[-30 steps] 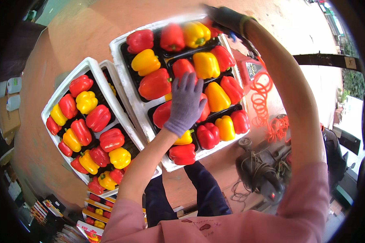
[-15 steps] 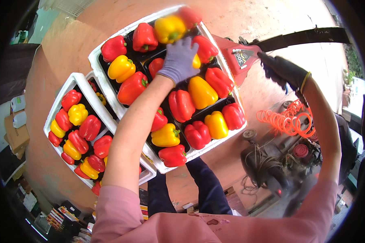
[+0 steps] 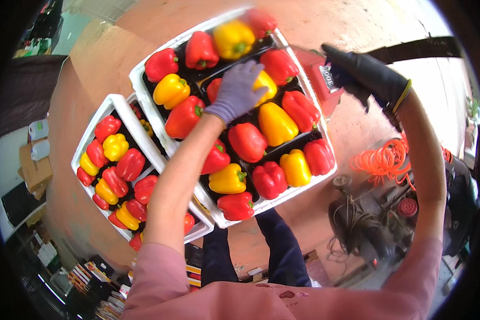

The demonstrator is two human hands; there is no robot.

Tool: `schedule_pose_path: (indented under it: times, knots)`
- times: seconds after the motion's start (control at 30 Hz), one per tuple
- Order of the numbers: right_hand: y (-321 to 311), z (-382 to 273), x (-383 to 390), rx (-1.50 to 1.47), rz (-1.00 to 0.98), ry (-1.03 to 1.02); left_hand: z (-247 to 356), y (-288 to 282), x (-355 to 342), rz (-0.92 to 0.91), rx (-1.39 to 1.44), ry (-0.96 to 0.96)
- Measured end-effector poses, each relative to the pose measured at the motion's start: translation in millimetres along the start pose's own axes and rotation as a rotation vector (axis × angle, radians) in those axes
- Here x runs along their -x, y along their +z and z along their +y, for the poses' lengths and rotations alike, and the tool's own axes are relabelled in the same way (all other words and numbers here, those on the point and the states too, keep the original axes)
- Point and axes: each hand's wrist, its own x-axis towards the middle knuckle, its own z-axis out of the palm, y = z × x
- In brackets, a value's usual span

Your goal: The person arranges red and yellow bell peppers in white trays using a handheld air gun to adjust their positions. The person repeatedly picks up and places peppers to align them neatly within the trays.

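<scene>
Jugs (image 3: pixel 39 150), white, stand far left against a cardboard box (image 3: pixel 34 170). Next, left foam crate (image 3: pixel 127 114): red and yellow peppers (image 3: pixel 116 147) packed close, lower right part hidden by my left arm (image 3: pixel 176 181). Large foam crate (image 3: pixel 153 113) sits right beside it, sides slanted in my view, more red and yellow peppers lying in black compartments (image 3: pixel 221 66).

Left arm rises from the lower edge, angled up and right across the large crate. Left hand (image 3: pixel 237 93), lavender glove, back of hand up, fingers extended and slightly apart, pointing up-right over the middle of the crate. Red pepper (image 3: pixel 214 89) is just left of the hand, partly covered. Yellow pepper (image 3: pixel 268 88) lies under and just right of the fingers, also partly covered. I can't tell whether they grip it or only rest there.

Right of the crate: red metal part (image 3: pixel 328 101), dark bar (image 3: pixel 424 50) running off right. Right hand (image 3: pixel 368 77), black glove with yellow cuff edge, points left, one digit out, others curled under; I can't tell if they hold anything. It's beside the crate, apart from the peppers. Right arm (image 3: pixel 426 170) bows outward. Lower down: orange coiled hose (image 3: pixel 381 160), dark machine (image 3: pixel 352 224), round red cap (image 3: pixel 407 207).
</scene>
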Motion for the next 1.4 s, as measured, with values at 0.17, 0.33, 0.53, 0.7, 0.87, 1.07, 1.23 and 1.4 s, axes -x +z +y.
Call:
schedule_pose_path:
  times: [0.17,0.33,0.53,0.7,0.87,1.07,1.23,1.4]
  knots:
    - [22,-39,-49,0.104,-0.050,-0.210,36,3,5,0.112,-0.139,0.059]
    - [53,-57,-80,0.278,-0.264,-0.266,37,0,4,0.020,-0.178,0.071]
    - [-40,2,-40,0.382,0.094,-0.036,36,4,8,0.016,-0.237,0.106]
    - [-58,97,43,0.269,0.179,0.229,42,0,-3,0.080,-0.225,0.037]
    - [-35,156,104,0.264,0.164,0.288,-2,-2,-80,0.036,-0.597,0.170]
    - [-29,171,120,-0.103,0.085,0.373,-47,34,-144,-0.042,-0.671,0.429]
    - [-27,186,106,-0.256,0.084,0.302,-67,57,-176,0.060,-0.979,0.732]
    - [-17,186,93,-0.276,-0.068,0.383,-74,61,-172,-0.008,-1.291,0.951]
